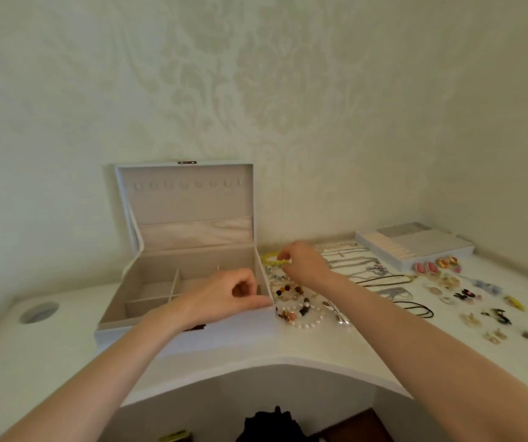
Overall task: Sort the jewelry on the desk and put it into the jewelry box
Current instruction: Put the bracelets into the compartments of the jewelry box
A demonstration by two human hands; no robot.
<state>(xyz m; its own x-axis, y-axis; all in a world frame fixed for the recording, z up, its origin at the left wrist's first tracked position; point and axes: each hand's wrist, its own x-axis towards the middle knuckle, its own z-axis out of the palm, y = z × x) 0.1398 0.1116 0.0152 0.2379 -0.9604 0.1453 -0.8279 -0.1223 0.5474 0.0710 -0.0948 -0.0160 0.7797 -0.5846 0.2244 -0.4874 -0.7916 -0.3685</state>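
Jewelry box (243,323): white, lid upright, beige dividers. On desk (336,346) to its right: yellow bracelet (269,257), beaded bracelets (301,311), necklaces (361,269), earrings (466,295).

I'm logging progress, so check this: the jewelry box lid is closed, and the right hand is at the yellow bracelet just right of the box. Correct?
Not quite. The head view shows the lid of the jewelry box standing open. The rest holds: the right hand is at the yellow bracelet just right of the box.

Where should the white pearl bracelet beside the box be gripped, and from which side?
Probably the near arc of the pearl bracelet, pinched from above on the right: it lies flat on the desk, and its left side overlaps brown beads.
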